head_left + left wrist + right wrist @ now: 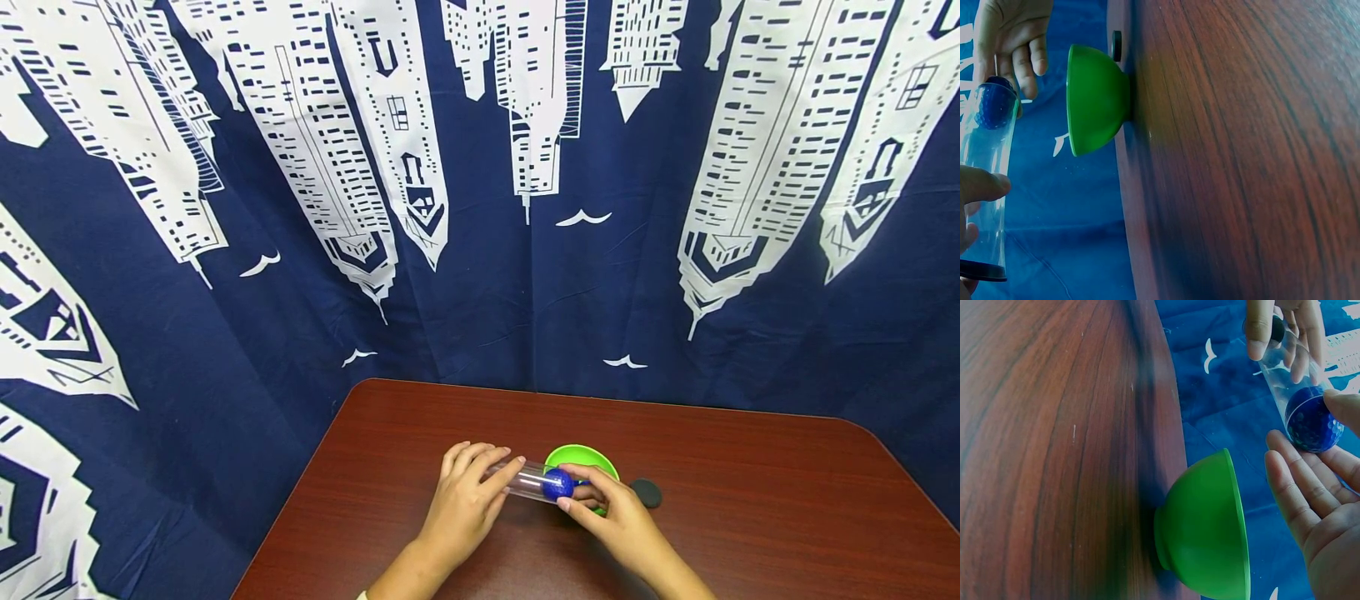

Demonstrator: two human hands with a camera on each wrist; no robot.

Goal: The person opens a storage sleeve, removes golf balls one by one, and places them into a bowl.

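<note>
Between the two hands a clear plastic tube (528, 482) is held nearly level above the table. My left hand (467, 498) grips the tube toward its black-capped end (982, 270), thumb and fingers round its wall. A dimpled blue golf ball (1313, 420) sits at the tube's other end, partly inside the mouth. My right hand (611, 508) pinches the ball there, with the thumb on one side and fingertips on the other. Behind and below the right hand stands a green bowl (1207, 525); its inside is mostly hidden by the hand.
A dark round lid-like disc (646, 492) lies on the brown wooden table (750, 500), just right of the bowl. A navy cloth (480, 325) printed with white buildings and birds hangs behind the table and along its left side.
</note>
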